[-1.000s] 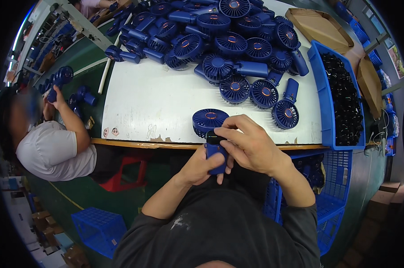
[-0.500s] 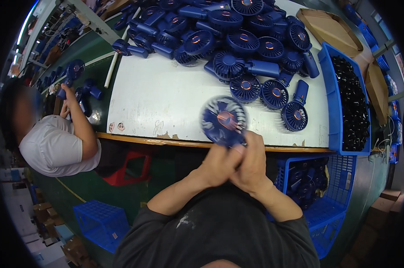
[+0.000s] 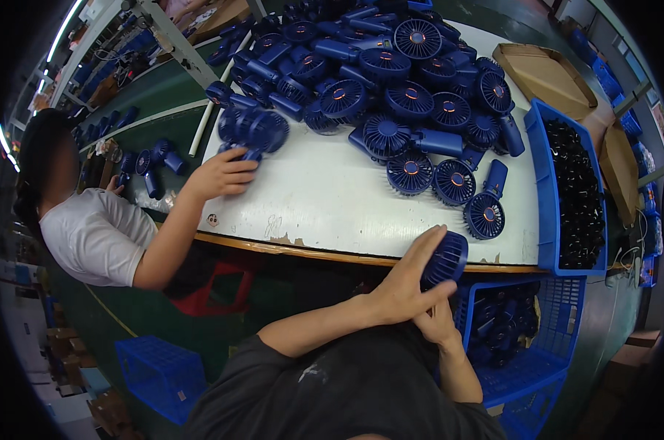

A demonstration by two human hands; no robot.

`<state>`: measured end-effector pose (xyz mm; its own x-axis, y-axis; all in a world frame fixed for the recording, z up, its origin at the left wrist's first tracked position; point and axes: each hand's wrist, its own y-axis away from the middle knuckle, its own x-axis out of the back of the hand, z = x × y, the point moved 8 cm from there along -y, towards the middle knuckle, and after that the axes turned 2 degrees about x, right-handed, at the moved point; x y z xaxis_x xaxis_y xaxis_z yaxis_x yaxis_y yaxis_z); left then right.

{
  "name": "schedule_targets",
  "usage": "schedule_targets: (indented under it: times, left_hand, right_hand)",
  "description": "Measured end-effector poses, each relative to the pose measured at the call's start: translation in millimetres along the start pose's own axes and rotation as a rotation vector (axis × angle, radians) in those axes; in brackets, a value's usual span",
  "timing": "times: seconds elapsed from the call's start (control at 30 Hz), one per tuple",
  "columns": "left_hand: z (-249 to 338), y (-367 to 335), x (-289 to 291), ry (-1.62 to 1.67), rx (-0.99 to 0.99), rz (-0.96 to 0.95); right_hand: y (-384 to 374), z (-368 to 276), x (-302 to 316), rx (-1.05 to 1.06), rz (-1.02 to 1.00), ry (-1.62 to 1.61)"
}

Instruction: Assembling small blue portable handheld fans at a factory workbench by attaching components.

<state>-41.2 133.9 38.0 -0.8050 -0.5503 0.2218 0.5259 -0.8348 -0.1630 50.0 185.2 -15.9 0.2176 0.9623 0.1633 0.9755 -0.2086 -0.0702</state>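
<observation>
My left hand (image 3: pixel 399 292) grasps a navy handheld fan (image 3: pixel 449 260) by its round head, fingers straight along one side and thumb beneath, while my right hand (image 3: pixel 440 326) sits low behind it — whether that one grips the handle I cannot tell, since the left covers it. The fan is held tilted at the front edge of the white table (image 3: pixel 332 213), near a blue crate (image 3: pixel 566 315) with more fans inside. With the fingers so straight on a smooth, curved cage, I judge a loose hold could let it slip off the edge; a hard squeeze could flex the ribs. Farther in, three loose fans lie close together, the nearest (image 3: pixel 484 216) likely to be knocked by a careless swing. To the right stands a blue bin (image 3: pixel 546 220) of small black parts. At left, a co-worker's hand (image 3: pixel 229 176) is on blurred fans beside the big heap (image 3: pixel 383 95) — crowding there might start a slide.
</observation>
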Motion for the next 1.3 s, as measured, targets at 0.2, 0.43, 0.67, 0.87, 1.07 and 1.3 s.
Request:
schedule_targets:
  times: [0.2, 0.43, 0.67, 0.87, 1.07, 1.3]
  left_hand:
    - [1.9, 2.6, -7.6, 0.03, -0.053, 0.047]
    - [20.0, 4.0, 17.3, -0.364, -0.253, -0.135]
    - [-3.1, 43.4, 196.2, -0.853, 0.017, 0.539]
    - [-48.7, 16.9, 228.1, -1.03, 0.238, 0.46]
    - [-58.6, 19.6, 235.1, -0.911, 0.28, 0.454]
    - [-57.0, 38.8, 71.0, 0.595, 0.35, 0.225]
  right_hand:
    - [7.9, 11.7, 3.0, -0.059, 0.222, -0.206]
    - [48.8, 28.6, 35.7, -0.195, 0.401, -0.208]
    - [168.4, 87.3, 174.2, -0.213, 1.007, 0.052]
    - [318.4, 255.9, 288.1, -0.638, 1.035, 0.968]
    - [299.9, 263.9, 286.7, -0.83, 0.828, 0.839]
    - [62.4, 44.0, 77.5, -0.261, 0.431, -0.06]
